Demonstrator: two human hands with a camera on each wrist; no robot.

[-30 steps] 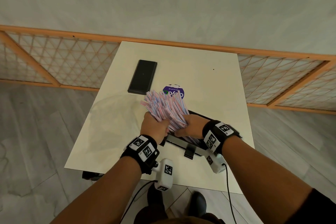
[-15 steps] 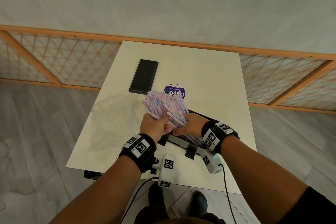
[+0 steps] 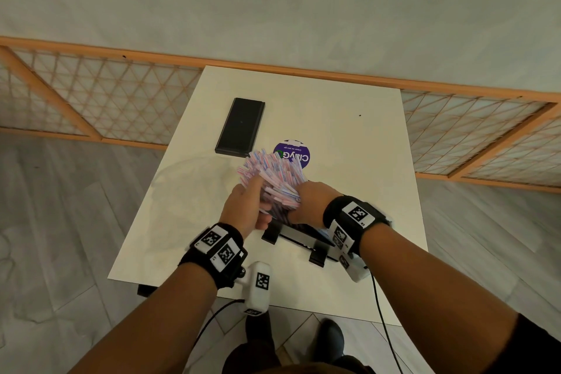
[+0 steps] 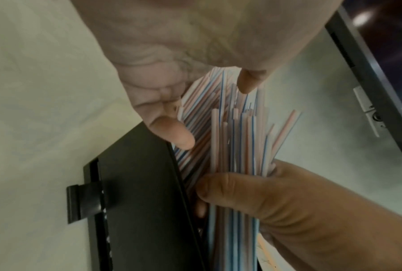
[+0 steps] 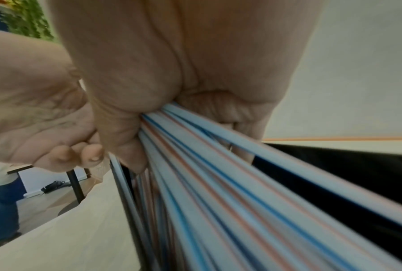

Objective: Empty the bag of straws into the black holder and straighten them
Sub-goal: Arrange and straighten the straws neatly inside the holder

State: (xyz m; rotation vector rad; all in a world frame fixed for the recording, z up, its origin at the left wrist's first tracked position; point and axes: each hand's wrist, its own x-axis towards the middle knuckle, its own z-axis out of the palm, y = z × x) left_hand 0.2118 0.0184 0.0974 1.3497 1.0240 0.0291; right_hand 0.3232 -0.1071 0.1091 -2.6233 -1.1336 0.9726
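**bystander_04:** Loads of straws (image 3: 274,174) in play right now, striped red and blue on white, all bunched in a fat fan that sticks out of the black holder (image 3: 299,238) at the near edge of the white table (image 3: 364,161). Both hands are on the bundle. The right hand (image 3: 306,202) has its fingers curled tight around the straws low down, just above the holder's mouth; the right wrist camera shows them squeezed in the fist. The left hand (image 3: 243,209) sits against the left side of the bunch with thumb and fingers hooked loosely around some of them.

**cafe_lurker:** So is the emptying part done? I don't see the bag.

**bystander_04:** Can't pick out a bag clearly either, so I won't swear to it. My read is the dumping is over and this is the straightening bit. The tops are still splayed out and uneven, and the whole bunch leans away toward the purple round sticker (image 3: 293,153) and the flat black box (image 3: 241,126) farther back.

**cafe_lurker:** What's next then?

**bystander_04:** I'd guess squeezing the fan together from both sides, tipping it upright, then letting the straws slide down so the ends line up. Loosen too fast and a few on the outside could flop onto the table.
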